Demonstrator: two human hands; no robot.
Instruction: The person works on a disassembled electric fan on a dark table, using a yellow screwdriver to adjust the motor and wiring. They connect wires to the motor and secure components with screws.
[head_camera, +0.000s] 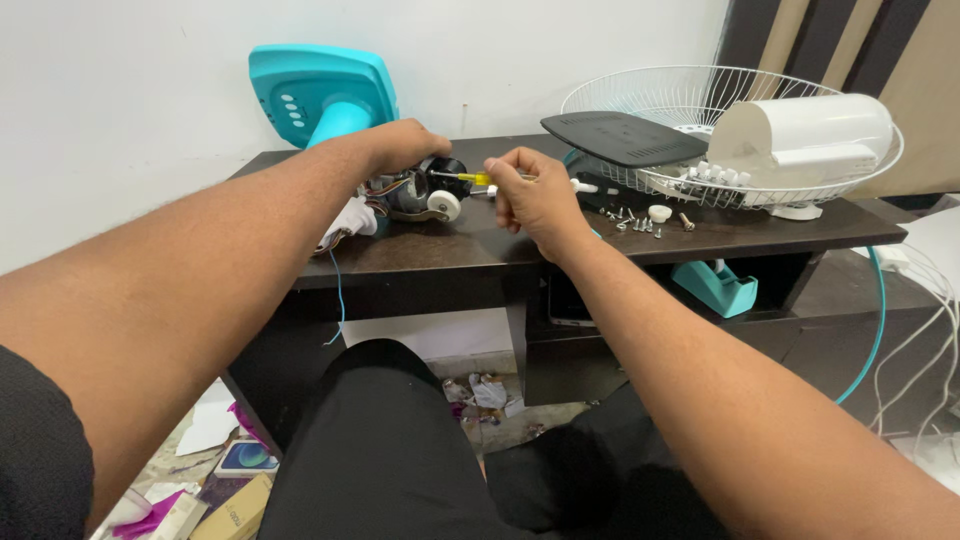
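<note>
On the dark desk (470, 250) lies a fan motor (425, 190) with coloured wires and a white round knob at its front. My left hand (400, 145) rests on top of the motor and holds it down. My right hand (535, 195) grips a screwdriver with a yellow handle (478, 178); its thin shaft points left into the motor's black end. Several loose screws (635, 222) and a small white cap lie on the desk to the right of my right hand.
A turquoise fan base (320, 95) leans on the wall behind the motor. A white wire fan guard (610, 90) at the right holds a black lid (620, 138) and a white housing (810, 135). Turquoise tape dispenser (715, 285) sits below the desk; litter covers the floor.
</note>
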